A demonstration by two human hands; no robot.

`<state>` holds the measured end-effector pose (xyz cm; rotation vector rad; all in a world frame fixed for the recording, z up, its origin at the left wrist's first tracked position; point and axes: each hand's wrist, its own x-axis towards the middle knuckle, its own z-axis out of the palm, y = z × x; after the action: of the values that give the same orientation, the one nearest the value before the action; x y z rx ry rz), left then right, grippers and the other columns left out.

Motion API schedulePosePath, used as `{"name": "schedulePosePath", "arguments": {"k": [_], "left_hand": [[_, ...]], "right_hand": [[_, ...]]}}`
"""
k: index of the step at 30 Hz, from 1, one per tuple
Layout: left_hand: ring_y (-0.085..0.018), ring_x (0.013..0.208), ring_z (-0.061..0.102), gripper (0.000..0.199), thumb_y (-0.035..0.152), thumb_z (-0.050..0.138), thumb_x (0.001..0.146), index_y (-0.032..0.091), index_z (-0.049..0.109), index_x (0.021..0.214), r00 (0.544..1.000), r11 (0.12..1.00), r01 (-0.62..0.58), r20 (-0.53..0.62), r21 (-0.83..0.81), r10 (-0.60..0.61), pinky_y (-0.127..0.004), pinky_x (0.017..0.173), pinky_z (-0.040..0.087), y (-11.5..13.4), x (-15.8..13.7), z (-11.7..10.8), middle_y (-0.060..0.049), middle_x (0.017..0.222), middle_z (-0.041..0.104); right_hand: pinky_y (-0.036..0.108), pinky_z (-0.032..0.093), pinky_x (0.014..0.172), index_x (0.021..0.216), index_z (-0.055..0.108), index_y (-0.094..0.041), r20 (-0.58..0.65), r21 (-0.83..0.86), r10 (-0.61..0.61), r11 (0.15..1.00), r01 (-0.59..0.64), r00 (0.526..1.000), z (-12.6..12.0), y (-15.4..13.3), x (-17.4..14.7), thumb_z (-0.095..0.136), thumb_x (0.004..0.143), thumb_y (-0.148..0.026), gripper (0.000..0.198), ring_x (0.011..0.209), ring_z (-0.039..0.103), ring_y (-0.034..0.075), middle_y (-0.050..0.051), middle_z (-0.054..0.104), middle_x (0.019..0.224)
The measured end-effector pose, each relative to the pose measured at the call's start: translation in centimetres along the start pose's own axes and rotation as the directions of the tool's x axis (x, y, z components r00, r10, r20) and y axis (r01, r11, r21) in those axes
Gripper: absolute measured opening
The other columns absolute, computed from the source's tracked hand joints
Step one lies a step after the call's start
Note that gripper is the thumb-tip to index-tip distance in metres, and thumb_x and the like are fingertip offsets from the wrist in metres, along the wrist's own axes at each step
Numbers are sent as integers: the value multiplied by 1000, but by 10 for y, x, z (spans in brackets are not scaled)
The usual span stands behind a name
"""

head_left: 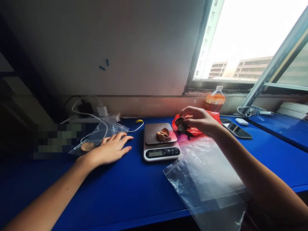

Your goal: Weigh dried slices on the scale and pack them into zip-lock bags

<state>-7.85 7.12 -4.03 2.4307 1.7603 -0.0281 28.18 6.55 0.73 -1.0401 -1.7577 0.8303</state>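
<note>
A kitchen scale [161, 156] with a lit display stands on the blue table between my hands. On its plate lie brown, wrinkled dried pieces [164, 136], with pale crumbs beside them. My left hand [113, 148] rests palm down left of the scale, fingers spread and holding nothing. Partly behind that hand is a clear zip bag [97, 134] with a round tan piece [87, 146] inside. My right hand [196, 120] pinches a dark, dried-looking piece [179, 122] over an opened red plastic bag [215, 116]. The dark piece is partly hidden and its kind is unclear.
Clear zip bags [204, 179] lie right of the scale and hang over the table's front edge. A phone [237, 129], a white earbud case [242, 122] and an orange-labelled bottle [215, 99] are at right. A white cable and charger [102, 111] sit back left.
</note>
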Motion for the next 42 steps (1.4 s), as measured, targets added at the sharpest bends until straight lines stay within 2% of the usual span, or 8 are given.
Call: {"name": "schedulePosePath", "arguments": {"k": [4, 10, 13, 18, 27, 31, 35, 42], "left_hand": [[-38, 148, 38, 61, 51, 39, 92, 31, 52, 149, 1000, 1000, -1, -13, -6, 1, -64, 119, 26, -2, 0, 2, -10, 156, 49], [-35, 152, 33, 63, 51, 35, 94, 30, 46, 152, 999, 1000, 8, 37, 15, -9, -63, 121, 20, 1, -2, -1, -10, 161, 42], [-33, 153, 29, 64, 50, 32, 95, 29, 42, 155, 997, 1000, 10, 71, 27, -12, -61, 123, 18, 3, -3, -1, -10, 163, 38], [-36, 151, 33, 62, 51, 36, 95, 30, 46, 152, 1000, 1000, -1, 32, -5, 1, -62, 122, 19, -2, -2, 5, -10, 160, 42], [-34, 151, 33, 62, 49, 33, 97, 26, 43, 154, 997, 1000, 7, 77, 7, -7, -61, 122, 19, 6, -7, -4, -11, 161, 40], [-34, 150, 34, 62, 49, 33, 96, 27, 44, 154, 997, 1000, 4, 71, 4, -4, -61, 122, 21, 7, -6, -4, -10, 160, 42], [-34, 149, 36, 62, 48, 34, 96, 28, 45, 153, 997, 1000, 10, 73, 7, -10, -63, 121, 20, 6, -5, -4, -11, 158, 45], [-36, 150, 34, 66, 54, 30, 96, 28, 41, 155, 997, 1000, 5, 79, 28, -7, -66, 121, 19, 3, -3, -4, -11, 160, 42]], "right_hand": [[29, 50, 64, 96, 66, -19, 129, -223, -70, 970, 98, 989, 32, -9, 28, 66, 75, -25, 22, 76, 65, 17, 4, 69, 88], [30, 49, 72, 94, 68, -17, 154, -581, -233, 765, 278, 960, 63, 17, 78, 62, 76, -10, 20, 83, 61, 17, 6, 64, 96], [31, 49, 74, 98, 69, -16, 199, -607, -236, 732, 309, 951, 71, 32, 83, 63, 78, -10, 21, 82, 60, 16, 7, 64, 97], [31, 50, 78, 99, 69, -15, 322, -545, -216, 754, 367, 922, 70, 38, 79, 63, 80, -9, 21, 85, 62, 17, 7, 65, 98], [36, 53, 83, 102, 66, -21, 17, -443, -287, 856, 265, 958, 59, 39, 65, 64, 85, -20, 17, 86, 63, 17, 7, 64, 108], [38, 57, 79, 112, 64, -21, -156, -298, -220, 940, 166, 963, 48, 36, 41, 65, 85, -33, 29, 82, 66, 18, 9, 63, 113], [40, 59, 81, 120, 65, -18, -229, -199, -158, 973, 113, 961, 34, 30, 9, 70, 83, -43, 45, 88, 71, 22, 10, 67, 104], [38, 63, 69, 109, 71, -18, -377, -202, -184, 973, 114, 907, 12, 31, -19, 74, 82, -46, 39, 82, 73, 22, 10, 70, 99]]}}
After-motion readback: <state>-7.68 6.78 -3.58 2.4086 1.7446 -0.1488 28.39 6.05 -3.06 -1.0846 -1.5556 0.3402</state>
